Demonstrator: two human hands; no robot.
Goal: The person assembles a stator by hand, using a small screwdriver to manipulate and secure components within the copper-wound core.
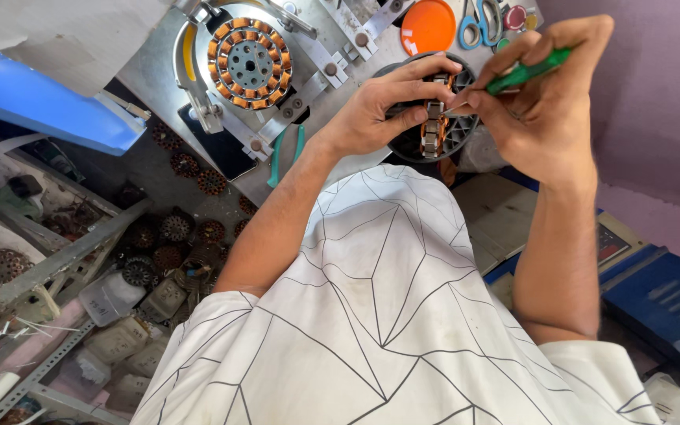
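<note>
— What does the person wear?
— A white shirt (387, 315) with thin dark lines crossing into triangles and odd polygons, faintly soiled.
— Sleeves?
— Short; both forearms are bare. The left hand (375, 110) and right hand (545, 110) carry no gloves

landmark: winding machine (277, 75) | wound stator (249, 63) on it | motor part (434, 118) right of it, held between left hand (375, 110) and right hand (541, 102) | scissors (474, 24) and lid (428, 26) at its far right | pliers (285, 153) on its near edge | spare stators (175, 236) on the floor, near-left of it
</note>
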